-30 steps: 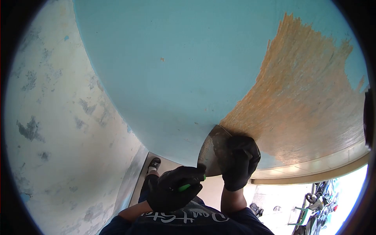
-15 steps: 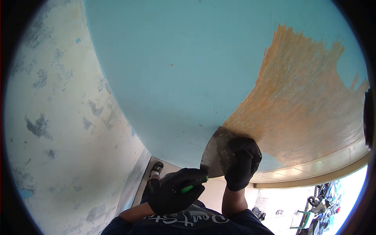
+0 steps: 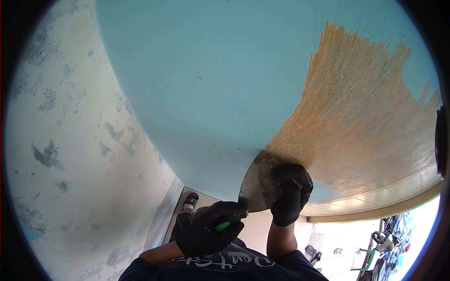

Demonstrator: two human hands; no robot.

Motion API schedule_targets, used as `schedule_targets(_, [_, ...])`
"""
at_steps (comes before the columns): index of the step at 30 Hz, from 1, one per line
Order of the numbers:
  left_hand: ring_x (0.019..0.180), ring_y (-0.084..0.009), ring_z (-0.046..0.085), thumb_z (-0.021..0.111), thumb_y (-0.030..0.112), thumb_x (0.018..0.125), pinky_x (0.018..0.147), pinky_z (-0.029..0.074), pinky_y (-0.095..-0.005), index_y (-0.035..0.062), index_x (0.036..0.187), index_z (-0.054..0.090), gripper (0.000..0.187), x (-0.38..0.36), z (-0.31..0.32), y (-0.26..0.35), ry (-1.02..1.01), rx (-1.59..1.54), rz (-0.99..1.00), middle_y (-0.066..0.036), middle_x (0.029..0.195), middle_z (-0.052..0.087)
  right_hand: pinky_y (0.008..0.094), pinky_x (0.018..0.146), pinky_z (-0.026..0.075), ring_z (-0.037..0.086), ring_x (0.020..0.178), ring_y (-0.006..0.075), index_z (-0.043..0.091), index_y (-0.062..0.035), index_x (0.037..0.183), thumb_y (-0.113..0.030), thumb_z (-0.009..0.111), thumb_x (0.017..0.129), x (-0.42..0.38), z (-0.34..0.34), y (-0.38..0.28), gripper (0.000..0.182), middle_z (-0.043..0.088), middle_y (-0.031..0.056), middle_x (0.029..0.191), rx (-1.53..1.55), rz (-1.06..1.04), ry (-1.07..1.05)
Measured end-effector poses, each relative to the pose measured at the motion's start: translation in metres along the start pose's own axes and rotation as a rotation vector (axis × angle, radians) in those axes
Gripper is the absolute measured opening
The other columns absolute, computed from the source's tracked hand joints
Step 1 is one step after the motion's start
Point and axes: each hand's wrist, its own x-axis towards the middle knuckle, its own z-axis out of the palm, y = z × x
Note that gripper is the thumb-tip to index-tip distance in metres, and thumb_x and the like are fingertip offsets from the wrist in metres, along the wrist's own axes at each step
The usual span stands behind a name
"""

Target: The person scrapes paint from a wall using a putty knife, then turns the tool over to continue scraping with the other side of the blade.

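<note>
My right hand (image 3: 290, 194), in a black glove, is closed on a wide, dark metal scraper blade (image 3: 258, 182) with pale specks on it. The blade's upper corner meets the pale blue painted surface (image 3: 197, 117) at the edge of a streaky orange-tan patch (image 3: 356, 107). My left hand (image 3: 211, 227), also black-gloved, is wrapped round a tool with a green handle (image 3: 223, 226). Its fingertips lie right at the blade's lower left corner. The rest of the green-handled tool is hidden by the glove and blade.
A whitish wall (image 3: 84, 154) with grey blotches meets the blue surface on the left. A cream ledge (image 3: 375, 210) edges the blue surface at lower right. Beyond it, a green-framed stool (image 3: 368, 259) and parked motorbikes (image 3: 384, 243) stand outside. My shoe (image 3: 191, 200) shows below.
The view has shifted slightly, so the wall and patch sit a little further up and left. Both hands keep their grips, and the blade stays in nearly the same place.
</note>
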Motion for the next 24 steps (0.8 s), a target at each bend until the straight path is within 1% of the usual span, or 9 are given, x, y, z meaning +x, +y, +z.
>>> schedule_targets(4, [0.09,-0.0218,0.074,0.079,-0.002,0.08,0.085,0.054,-0.0349,0.0029,0.122,0.062,0.045,0.001,0.0,0.004,0.008,-0.043,-0.083,-0.012,0.105,0.074,0.0325,0.074,0.048,0.061,0.077,0.0195,0.061,0.0019,0.076,-0.004,0.047,0.079,-0.001,0.003,0.002,0.015,0.064,0.0108,0.081,0.143,0.062,0.048])
schedule_targets(6, [0.09,-0.0217,0.074,0.078,-0.002,0.08,0.086,0.054,-0.0351,0.003,0.122,0.062,0.045,0.001,0.002,-0.001,0.008,-0.061,-0.091,-0.011,0.105,0.074,0.0322,0.074,0.048,0.06,0.077,0.0195,0.06,0.002,0.076,-0.004,0.046,0.079,-0.001,0.004,0.003,0.015,0.064,0.0106,0.08,-0.01,-0.025,0.045])
schedule_targets(8, [0.09,-0.0217,0.074,0.078,-0.002,0.081,0.086,0.054,-0.0353,0.003,0.122,0.062,0.045,0.004,0.001,-0.002,0.011,-0.081,-0.096,-0.011,0.105,0.074,0.032,0.074,0.048,0.06,0.077,0.0195,0.06,0.0019,0.076,-0.004,0.046,0.08,0.004,0.007,-0.007,0.015,0.063,0.0106,0.08,-0.007,-0.025,0.043])
schedule_targets(10, [0.09,-0.0208,0.074,0.078,-0.002,0.081,0.083,0.055,-0.0341,0.003,0.121,0.062,0.044,0.012,-0.003,-0.001,-0.003,-0.004,0.019,-0.011,0.106,0.074,0.0319,0.074,0.048,0.06,0.076,0.0195,0.059,0.0018,0.075,-0.004,0.046,0.08,0.006,0.01,-0.01,0.015,0.063,0.0105,0.08,-0.002,-0.023,0.038])
schedule_targets(13, [0.089,-0.0202,0.074,0.078,-0.002,0.08,0.084,0.055,-0.0343,0.0034,0.12,0.062,0.043,0.017,-0.006,0.001,-0.032,-0.006,-0.005,-0.011,0.105,0.074,0.0319,0.074,0.048,0.06,0.075,0.02,0.058,0.002,0.075,-0.005,0.046,0.08,0.009,0.012,-0.011,0.015,0.063,0.011,0.08,-0.037,-0.038,0.1])
schedule_targets(15, [0.088,-0.0205,0.074,0.079,-0.002,0.08,0.083,0.055,-0.0342,0.0037,0.119,0.062,0.043,0.012,-0.005,0.0,-0.016,0.014,0.006,-0.011,0.104,0.074,0.0322,0.075,0.048,0.06,0.075,0.0206,0.059,0.0019,0.074,-0.004,0.047,0.08,0.007,0.01,-0.014,0.014,0.062,0.0115,0.08,-0.016,0.036,0.076])
schedule_targets(17, [0.086,-0.0207,0.074,0.08,-0.001,0.08,0.082,0.055,-0.0342,0.004,0.119,0.062,0.043,0.003,-0.003,-0.002,0.0,0.028,0.006,-0.011,0.103,0.074,0.0325,0.074,0.049,0.06,0.075,0.0208,0.059,0.0017,0.074,-0.003,0.048,0.08,0.002,0.005,-0.007,0.013,0.062,0.0117,0.08,-0.033,-0.002,0.04])
schedule_targets(19, [0.092,-0.0196,0.076,0.078,0.004,0.083,0.075,0.06,-0.0298,0.0031,0.118,0.065,0.037,-0.002,-0.003,-0.005,-0.002,0.101,-0.025,-0.012,0.113,0.074,0.0327,0.074,0.049,0.061,0.075,0.0211,0.059,0.0015,0.074,-0.003,0.049,0.079,0.002,0.003,-0.004,0.013,0.062,0.0118,0.08,-0.042,-0.052,0.001])
schedule_targets(24, [0.093,-0.0189,0.075,0.079,0.003,0.083,0.078,0.059,-0.0301,0.0035,0.117,0.064,0.037,0.001,0.0,0.0,0.013,-0.011,-0.046,-0.012,0.111,0.074,0.0331,0.072,0.049,0.062,0.075,0.022,0.06,0.0024,0.075,-0.004,0.048,0.077,0.002,0.004,-0.007,0.014,0.064,0.0128,0.079,-0.024,0.034,-0.01])
